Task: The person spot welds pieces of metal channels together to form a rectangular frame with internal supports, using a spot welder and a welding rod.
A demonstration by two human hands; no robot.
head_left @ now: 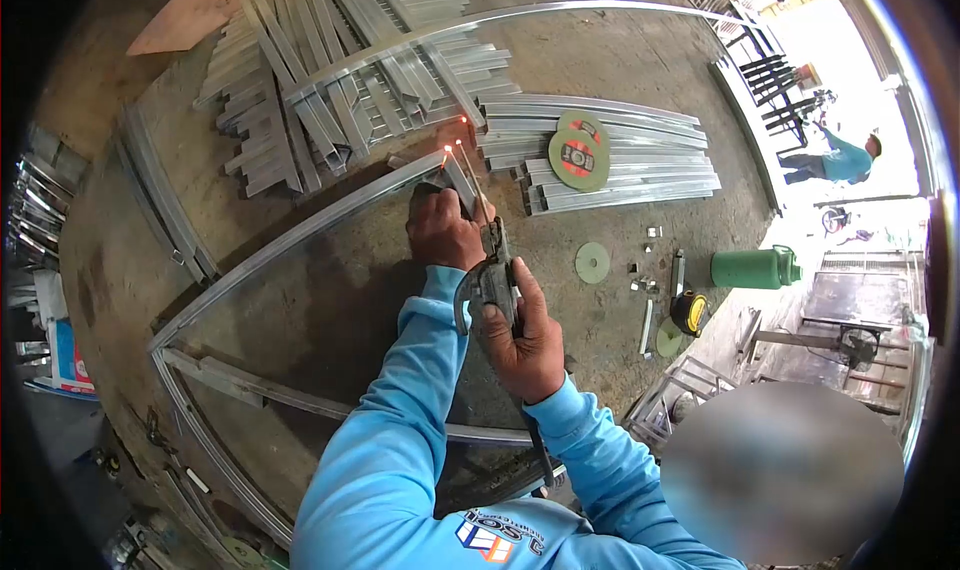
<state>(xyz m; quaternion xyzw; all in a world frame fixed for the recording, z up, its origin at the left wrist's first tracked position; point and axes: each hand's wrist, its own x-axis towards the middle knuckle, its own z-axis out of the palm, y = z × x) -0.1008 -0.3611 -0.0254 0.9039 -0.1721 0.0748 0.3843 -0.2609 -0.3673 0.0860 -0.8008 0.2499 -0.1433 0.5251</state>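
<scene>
My right hand (525,342) is closed round a welding electrode holder (490,288). A thin welding rod (474,178) juts from its jaws toward the far corner of a metal frame (300,218). Small orange glowing spots show near the rod's tip and at that corner. My left hand (443,230) is closed round a short piece of square metal tube (460,186), held against the frame's end. Its fingertips are partly hidden. Beyond the corner lies a loose heap of cut metal channels (330,70).
Right of my hands, a grinding disc (578,152) lies on stacked metal tubes (640,180). A smaller disc (592,263), a tape measure (690,312) and a green bottle (752,268) are nearby. A long metal bar (560,8) arches across the back. Another person (842,160) is outside.
</scene>
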